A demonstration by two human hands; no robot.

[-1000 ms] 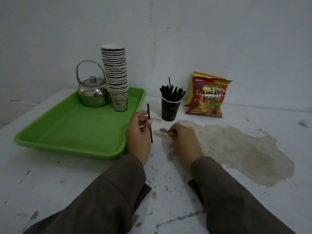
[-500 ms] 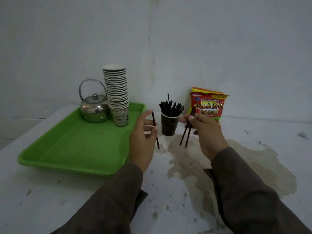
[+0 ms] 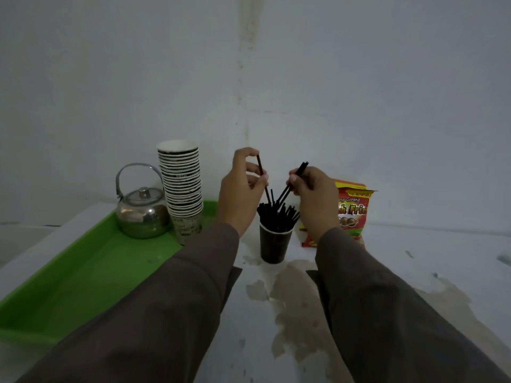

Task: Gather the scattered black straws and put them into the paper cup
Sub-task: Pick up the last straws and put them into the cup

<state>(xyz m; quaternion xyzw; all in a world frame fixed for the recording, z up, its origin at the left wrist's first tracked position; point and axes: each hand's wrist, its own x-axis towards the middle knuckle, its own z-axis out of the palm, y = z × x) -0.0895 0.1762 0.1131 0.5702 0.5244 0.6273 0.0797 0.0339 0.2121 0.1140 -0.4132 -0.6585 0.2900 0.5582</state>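
Note:
A dark paper cup (image 3: 274, 246) stands on the white table, packed with several black straws (image 3: 279, 215) that stick out of its rim. My left hand (image 3: 241, 193) hovers above the cup's left side and pinches one black straw (image 3: 262, 175), its lower end reaching down among the others. My right hand (image 3: 315, 194) is above the cup's right side, gripping two black straws (image 3: 297, 174) that slant down toward the cup's mouth. Both sleeves are dark brown.
A green tray (image 3: 83, 277) lies at the left with a steel kettle (image 3: 141, 208) and a tall stack of paper cups (image 3: 181, 186) on it. A red snack bag (image 3: 349, 214) leans behind my right hand. The wall is close behind; a brown stain (image 3: 298, 308) marks the table.
Both hands rose from the table and came together over the cup. The right hand picked up two straws from the surface. The view tilted upward.

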